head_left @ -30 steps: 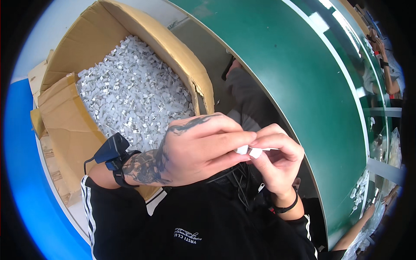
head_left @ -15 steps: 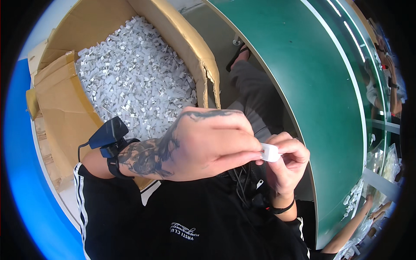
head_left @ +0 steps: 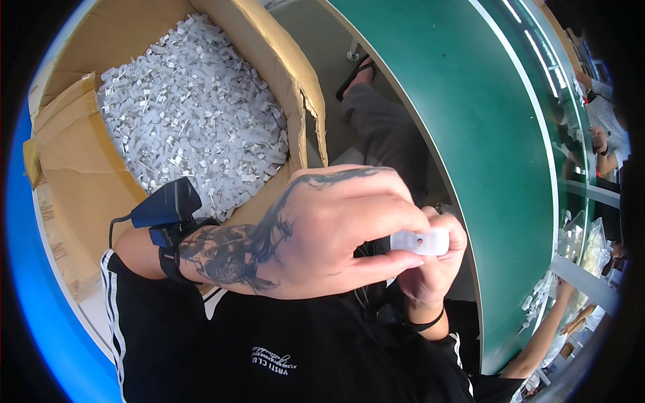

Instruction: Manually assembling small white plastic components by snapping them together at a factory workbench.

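A small white block-shaped plastic piece (head_left: pixel 418 242) with a rounded end sits in front of my chest. A small reddish-brown spot shows on its face. My left hand (head_left: pixel 342 232) pinches it between thumb and forefinger, palm turned down. Just behind the piece, my right hand (head_left: pixel 440 262) is closed, with its curled fingers against the right end. Part of the right fingers is hidden by the piece and the left hand. Below the left wrist strap the forearm crosses in front of a large cardboard box (head_left: pixel 306 74), which holds a heap of small whitish plastic pieces (head_left: pixel 195 114).
A green work surface (head_left: pixel 470 114) with a pale edge curves along the right side. At its far right lie several white pieces (head_left: pixel 534 299) and clear plastic bags (head_left: pixel 591 258), with another person's arm (head_left: pixel 544 336) beside them. Somebody's sandalled foot (head_left: pixel 359 77) shows beyond the box.
The white piece has turned so that its longer side with the spot faces up. The left hand has moved slightly right, and the right hand has come in behind the piece. The view has shifted a little.
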A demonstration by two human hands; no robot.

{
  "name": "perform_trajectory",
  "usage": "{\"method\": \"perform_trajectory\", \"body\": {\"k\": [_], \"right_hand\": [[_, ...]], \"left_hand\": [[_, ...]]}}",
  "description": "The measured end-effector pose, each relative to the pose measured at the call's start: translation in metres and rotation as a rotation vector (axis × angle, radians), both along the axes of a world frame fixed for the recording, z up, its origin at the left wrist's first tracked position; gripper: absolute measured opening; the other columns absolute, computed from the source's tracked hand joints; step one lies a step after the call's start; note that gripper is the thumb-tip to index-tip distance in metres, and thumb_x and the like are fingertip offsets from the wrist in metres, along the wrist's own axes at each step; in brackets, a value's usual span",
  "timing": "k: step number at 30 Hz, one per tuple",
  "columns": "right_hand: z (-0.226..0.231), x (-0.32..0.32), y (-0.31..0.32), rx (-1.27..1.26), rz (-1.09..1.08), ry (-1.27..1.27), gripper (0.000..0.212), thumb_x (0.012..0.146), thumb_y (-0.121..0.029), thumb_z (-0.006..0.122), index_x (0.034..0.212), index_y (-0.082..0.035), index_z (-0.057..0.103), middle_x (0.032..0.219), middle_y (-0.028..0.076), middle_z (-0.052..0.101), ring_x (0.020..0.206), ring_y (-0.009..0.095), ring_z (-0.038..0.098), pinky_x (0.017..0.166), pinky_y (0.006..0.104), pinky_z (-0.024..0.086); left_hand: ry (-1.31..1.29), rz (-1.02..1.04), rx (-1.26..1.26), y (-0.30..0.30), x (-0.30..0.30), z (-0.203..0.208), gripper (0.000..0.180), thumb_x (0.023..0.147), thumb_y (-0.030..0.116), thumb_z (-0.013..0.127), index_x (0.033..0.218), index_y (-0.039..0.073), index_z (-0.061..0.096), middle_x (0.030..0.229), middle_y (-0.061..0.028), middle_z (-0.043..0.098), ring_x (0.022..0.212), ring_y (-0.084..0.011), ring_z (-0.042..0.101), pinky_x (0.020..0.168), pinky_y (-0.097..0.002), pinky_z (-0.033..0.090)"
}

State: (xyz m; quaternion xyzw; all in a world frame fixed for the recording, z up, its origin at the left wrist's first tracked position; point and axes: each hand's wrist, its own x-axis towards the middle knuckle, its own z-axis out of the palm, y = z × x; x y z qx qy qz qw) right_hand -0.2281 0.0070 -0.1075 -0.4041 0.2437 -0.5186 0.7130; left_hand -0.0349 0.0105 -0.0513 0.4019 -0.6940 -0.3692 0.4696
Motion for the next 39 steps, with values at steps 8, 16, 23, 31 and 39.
{"method": "perform_trajectory", "body": {"k": [8, 16, 23, 31, 39], "right_hand": [[0.002, -0.010, 0.001, -0.139, 0.006, 0.123, 0.017, 0.081, -0.008, 0.074, 0.088, 0.003, 0.063, 0.081, 0.013, 0.065, 0.069, 0.017, 0.061, 0.063, 0.0266, 0.048], [0.004, -0.001, 0.003, -0.036, 0.026, 0.043, 0.015, 0.083, -0.008, 0.072, 0.087, 0.002, 0.062, 0.081, 0.012, 0.063, 0.069, 0.016, 0.060, 0.063, 0.0268, 0.046], [0.003, -0.003, 0.003, -0.044, 0.057, 0.029, 0.016, 0.083, -0.009, 0.072, 0.088, 0.003, 0.061, 0.080, 0.012, 0.062, 0.068, 0.015, 0.058, 0.063, 0.0265, 0.046], [0.008, 0.007, 0.005, -0.035, 0.151, -0.039, 0.018, 0.090, -0.009, 0.059, 0.100, -0.001, 0.047, 0.093, 0.015, 0.056, 0.076, 0.017, 0.057, 0.062, 0.0270, 0.048], [0.061, -0.018, -0.024, 0.138, -0.033, 0.409, 0.028, 0.087, -0.022, 0.066, 0.097, -0.005, 0.046, 0.089, 0.009, 0.054, 0.074, 0.012, 0.054, 0.054, 0.0221, 0.045]], "left_hand": [[0.102, -0.039, 0.034, 0.003, -0.003, -0.004, 0.030, 0.068, -0.001, 0.080, 0.097, 0.001, 0.070, 0.087, -0.0073, 0.063, 0.072, -0.0158, 0.064, 0.059, -0.0255, 0.050], [0.134, -0.040, 0.052, 0.004, -0.003, -0.011, 0.032, 0.066, -0.002, 0.080, 0.096, 0.000, 0.071, 0.086, -0.0081, 0.063, 0.072, -0.0155, 0.063, 0.060, -0.0245, 0.050], [0.200, -0.041, 0.032, 0.005, -0.005, -0.016, 0.033, 0.066, -0.002, 0.081, 0.097, 0.000, 0.071, 0.088, -0.0081, 0.063, 0.073, -0.0155, 0.063, 0.061, -0.0250, 0.050], [0.157, -0.028, 0.053, 0.007, 0.000, -0.014, 0.033, 0.067, -0.001, 0.081, 0.098, 0.002, 0.071, 0.089, -0.0069, 0.063, 0.074, -0.0145, 0.063, 0.062, -0.0249, 0.050], [0.020, 0.156, -0.066, -0.011, 0.043, 0.014, 0.016, 0.073, 0.010, 0.077, 0.087, 0.005, 0.071, 0.079, -0.0054, 0.063, 0.063, -0.0142, 0.061, 0.057, -0.0252, 0.049]]}}
